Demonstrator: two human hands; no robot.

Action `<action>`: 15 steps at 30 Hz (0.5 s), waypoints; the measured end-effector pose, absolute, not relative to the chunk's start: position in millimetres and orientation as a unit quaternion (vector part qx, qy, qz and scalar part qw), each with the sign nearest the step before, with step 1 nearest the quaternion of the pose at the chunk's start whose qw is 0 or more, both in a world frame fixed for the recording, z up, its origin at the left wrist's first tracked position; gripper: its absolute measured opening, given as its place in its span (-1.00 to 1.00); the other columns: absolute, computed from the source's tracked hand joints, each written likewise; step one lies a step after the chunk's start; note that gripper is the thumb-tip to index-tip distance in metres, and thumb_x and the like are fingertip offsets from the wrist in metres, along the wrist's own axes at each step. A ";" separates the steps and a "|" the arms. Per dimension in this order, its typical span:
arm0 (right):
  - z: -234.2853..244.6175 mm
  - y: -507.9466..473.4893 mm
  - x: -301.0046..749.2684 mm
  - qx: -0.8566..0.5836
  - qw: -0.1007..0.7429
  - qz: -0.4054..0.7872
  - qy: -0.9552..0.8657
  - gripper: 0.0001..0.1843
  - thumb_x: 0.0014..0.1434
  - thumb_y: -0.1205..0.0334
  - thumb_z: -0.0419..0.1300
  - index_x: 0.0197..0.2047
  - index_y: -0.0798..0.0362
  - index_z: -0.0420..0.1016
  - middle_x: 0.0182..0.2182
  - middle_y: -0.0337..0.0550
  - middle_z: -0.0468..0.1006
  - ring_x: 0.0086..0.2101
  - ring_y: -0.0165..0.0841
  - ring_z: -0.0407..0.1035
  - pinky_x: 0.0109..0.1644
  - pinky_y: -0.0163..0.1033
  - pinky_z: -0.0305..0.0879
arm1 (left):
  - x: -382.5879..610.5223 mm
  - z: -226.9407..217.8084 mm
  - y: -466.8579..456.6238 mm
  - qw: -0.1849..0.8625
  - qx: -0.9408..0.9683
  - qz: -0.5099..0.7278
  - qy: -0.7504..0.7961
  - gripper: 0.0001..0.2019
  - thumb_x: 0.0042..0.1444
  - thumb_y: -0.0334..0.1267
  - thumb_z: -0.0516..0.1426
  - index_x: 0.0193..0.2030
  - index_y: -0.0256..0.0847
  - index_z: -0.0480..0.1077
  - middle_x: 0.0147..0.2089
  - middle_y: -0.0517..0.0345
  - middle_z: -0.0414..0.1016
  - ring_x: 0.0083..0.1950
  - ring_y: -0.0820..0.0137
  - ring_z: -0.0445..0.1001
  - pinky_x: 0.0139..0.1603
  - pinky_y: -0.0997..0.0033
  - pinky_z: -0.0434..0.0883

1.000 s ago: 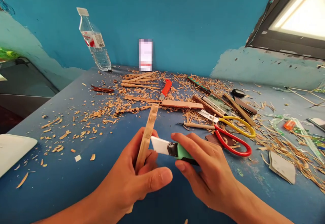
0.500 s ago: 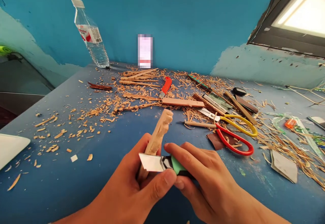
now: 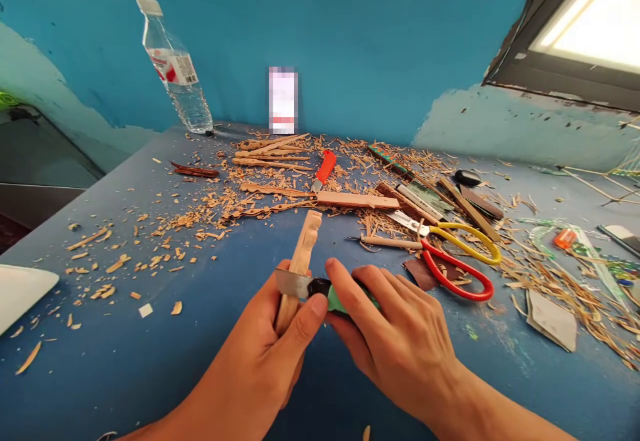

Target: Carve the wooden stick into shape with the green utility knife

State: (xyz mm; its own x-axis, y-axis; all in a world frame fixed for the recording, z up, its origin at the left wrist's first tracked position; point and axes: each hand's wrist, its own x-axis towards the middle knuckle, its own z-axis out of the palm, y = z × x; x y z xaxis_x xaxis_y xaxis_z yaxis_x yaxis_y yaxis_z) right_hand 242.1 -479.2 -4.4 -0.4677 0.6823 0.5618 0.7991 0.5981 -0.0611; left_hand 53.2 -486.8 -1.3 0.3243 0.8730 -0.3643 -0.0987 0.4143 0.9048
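My left hand (image 3: 265, 348) is closed around the lower part of a pale wooden stick (image 3: 303, 248), whose upper end has wavy carved notches. The stick tilts up and slightly right. In my right hand (image 3: 395, 334) is a utility knife (image 3: 345, 300) with a green and black handle, gripped between thumb and fingers. Its broad blade (image 3: 293, 284) lies across the stick, pointing left. My left thumb presses by the blade's base, near the handle. The lower end of the stick is hidden in my left palm.
Wood shavings (image 3: 200, 211) cover much of the blue table (image 3: 150, 374). Beyond my hands lie a red knife (image 3: 326, 169), a wooden block (image 3: 357, 200), carved sticks (image 3: 273, 154) and scissors (image 3: 463, 261). A water bottle (image 3: 177, 74) and a blurred phone-like rectangle (image 3: 283, 101) stand by the wall.
The knife has turned so its blade appears narrower and sits higher against the stick. My right hand has shifted slightly up, and the stick's tip has moved a little left.
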 end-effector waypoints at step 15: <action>16.4 -474.4 261.4 -0.413 0.245 0.183 -0.858 -0.76 0.60 0.17 -0.14 0.00 -0.04 0.32 -0.39 -0.33 0.57 -0.43 -0.39 0.46 -0.36 -0.29 0.23 | 46.8 21.2 -482.0 0.686 0.469 0.292 0.474 -0.53 0.25 0.32 0.18 -0.06 0.00 0.24 -0.34 0.40 0.00 -0.51 0.60 -0.12 -0.54 0.57 -0.04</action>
State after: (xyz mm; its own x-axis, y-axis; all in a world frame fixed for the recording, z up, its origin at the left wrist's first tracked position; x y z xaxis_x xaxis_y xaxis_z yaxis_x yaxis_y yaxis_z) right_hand 261.4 -474.4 16.4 -0.5391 0.7982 0.2688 0.6191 0.5920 -0.5160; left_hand 46.8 -482.0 21.2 0.3790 0.8454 -0.3763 0.0436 0.3899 0.9198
